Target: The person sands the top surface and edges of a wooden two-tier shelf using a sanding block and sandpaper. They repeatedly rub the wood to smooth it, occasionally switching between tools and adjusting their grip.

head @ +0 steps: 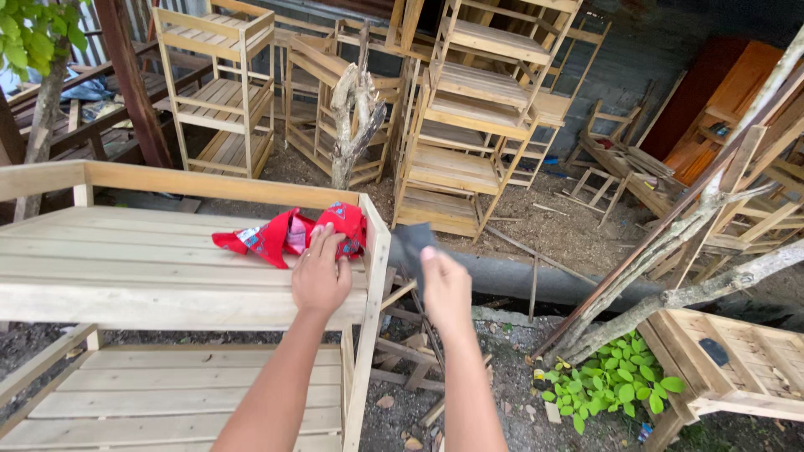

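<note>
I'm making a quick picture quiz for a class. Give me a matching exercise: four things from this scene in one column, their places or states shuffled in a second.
1. left hand
2. right hand
3. red cloth
4. green plant

a. on the ground beside leaning branches
b. holds a dark sheet past the rack's corner
c. crumpled on the rack's top shelf
d. fingers on the cloth

Pairs: 1-d, 2-b, 3-c, 4-a

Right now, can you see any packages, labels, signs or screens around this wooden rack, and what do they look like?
No packages, labels, signs or screens show.
Red cloth: crumpled on the top shelf of the pale wooden rack, red with blue and white patches; left hand rests on it.
Dark sheet: small, flat, grey-black, held up by the right hand beside the rack's corner.
</note>
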{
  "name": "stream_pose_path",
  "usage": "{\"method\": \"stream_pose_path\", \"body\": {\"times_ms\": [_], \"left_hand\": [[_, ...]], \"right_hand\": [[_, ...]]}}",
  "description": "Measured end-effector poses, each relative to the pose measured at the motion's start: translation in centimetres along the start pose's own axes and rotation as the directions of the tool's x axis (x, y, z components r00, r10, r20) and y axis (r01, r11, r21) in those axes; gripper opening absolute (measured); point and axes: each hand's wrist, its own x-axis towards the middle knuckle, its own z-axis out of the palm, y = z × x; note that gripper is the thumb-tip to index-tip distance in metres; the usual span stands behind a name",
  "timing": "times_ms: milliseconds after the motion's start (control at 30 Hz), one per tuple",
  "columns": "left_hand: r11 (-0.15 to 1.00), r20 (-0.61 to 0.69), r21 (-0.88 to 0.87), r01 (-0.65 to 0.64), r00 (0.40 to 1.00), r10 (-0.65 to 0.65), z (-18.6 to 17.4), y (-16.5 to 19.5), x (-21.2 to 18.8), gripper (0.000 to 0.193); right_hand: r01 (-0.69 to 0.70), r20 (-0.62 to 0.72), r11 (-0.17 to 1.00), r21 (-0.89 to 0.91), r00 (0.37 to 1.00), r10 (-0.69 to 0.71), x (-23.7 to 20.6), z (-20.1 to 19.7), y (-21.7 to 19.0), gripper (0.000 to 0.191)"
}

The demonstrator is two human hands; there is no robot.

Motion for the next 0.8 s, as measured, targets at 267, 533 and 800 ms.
{"method": "stream_pose_path", "body": {"times_ms": [267, 533, 800], "left_hand": [[0.618, 0.211, -0.729, 0.294, 0.956, -0.205, -0.4, 1.7, -0.7, 0.035], [0.473, 0.419, -0.708, 0.524, 0.851, -0.316, -0.5, 3.7, 0.6, 0.039], [0.824, 0.055, -0.260, 0.504, 0.859, -0.509, -1.5, 3.6, 1.6, 0.035]], "right_hand": [[-0.371, 0.196, 0.695, 0.615, 0.926, 0.322, 0.2, 0.7, 0.3, 0.042], [-0.266, 0.266, 0.838, 0.477, 0.952, 0.151, 2.2, 4.9, 2.7, 0.045], [0.365, 0.183, 0.931, 0.023, 0.914, -0.362, 6.4, 5.6, 6.3, 0.064]]}}
